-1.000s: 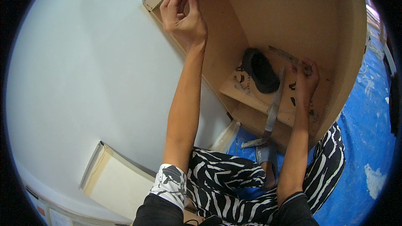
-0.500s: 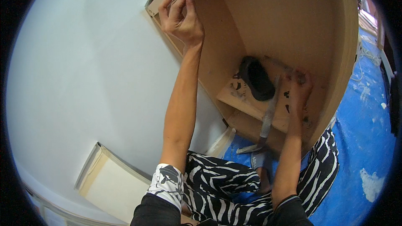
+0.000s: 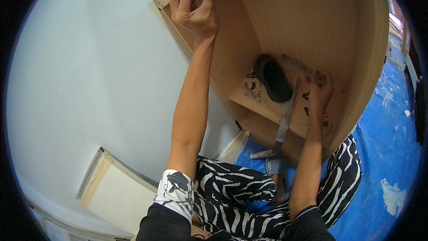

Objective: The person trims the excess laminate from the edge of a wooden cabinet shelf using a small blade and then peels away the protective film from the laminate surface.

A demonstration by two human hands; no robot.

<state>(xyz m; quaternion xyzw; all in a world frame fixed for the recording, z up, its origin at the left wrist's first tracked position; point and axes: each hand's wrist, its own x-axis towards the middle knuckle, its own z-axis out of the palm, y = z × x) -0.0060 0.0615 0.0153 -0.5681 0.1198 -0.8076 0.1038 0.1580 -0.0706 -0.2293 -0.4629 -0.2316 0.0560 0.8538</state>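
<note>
At two o'clock, the right hand [image 3: 321, 91], slightly lower than a second ago, still clasps a grey bar [image 3: 297, 63]; at twelve, the left hand [image 3: 194, 11] stays curled beside the cabinet [image 3: 307, 15], its pinch unclear.

A person wears black sleeves [image 3: 165, 222], the left ending in a white, black-printed cuff [image 3: 175, 189], and black-and-white zebra-striped trousers [image 3: 238, 182] with grey footwear [image 3: 275, 167].

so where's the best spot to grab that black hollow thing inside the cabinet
Probably the left rim of the black hollow thing, coming in through the open front of the cabinet: its dark opening seems to face the camera, so the wall could be pinched inside and out, while the grey strip crowds its right side.
</note>
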